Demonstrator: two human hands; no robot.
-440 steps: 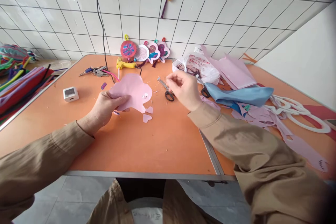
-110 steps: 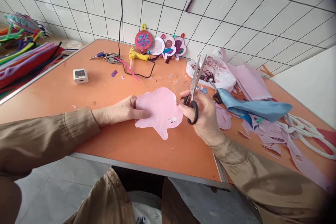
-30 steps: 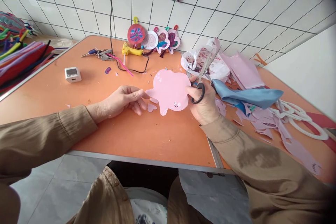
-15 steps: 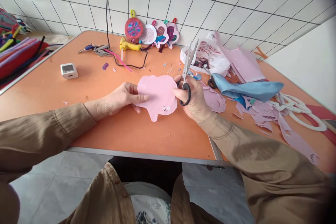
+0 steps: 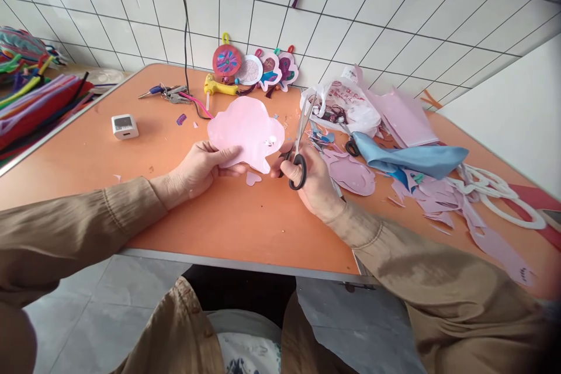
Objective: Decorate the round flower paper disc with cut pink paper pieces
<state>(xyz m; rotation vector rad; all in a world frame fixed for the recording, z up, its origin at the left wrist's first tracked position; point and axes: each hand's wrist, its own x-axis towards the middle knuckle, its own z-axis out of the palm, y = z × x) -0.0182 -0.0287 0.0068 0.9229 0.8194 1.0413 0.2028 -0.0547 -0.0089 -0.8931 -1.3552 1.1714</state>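
My left hand [image 5: 202, 167] pinches the lower edge of a pink paper cut-out [image 5: 246, 131] and holds it tilted up over the orange table [image 5: 188, 210]. My right hand [image 5: 310, 178] grips black-handled scissors [image 5: 298, 149], blades pointing up and away, just right of the cut-out. A small pink heart scrap [image 5: 253, 178] lies on the table between my hands.
Pink offcuts [image 5: 350, 172], blue cloth [image 5: 412, 159], a plastic bag [image 5: 346, 108] and white rings [image 5: 504, 198] crowd the right side. A yellow glue gun [image 5: 219, 88], keys [image 5: 169, 93], finished round crafts [image 5: 254, 67] and a white cube device [image 5: 124, 126] sit further back. Coloured pipe cleaners [image 5: 30, 105] lie left.
My left hand has lifted and turned the pink cut-out up and to the left. The scissors have dropped lower, beside its right edge. The small heart scrap shows on the table again.
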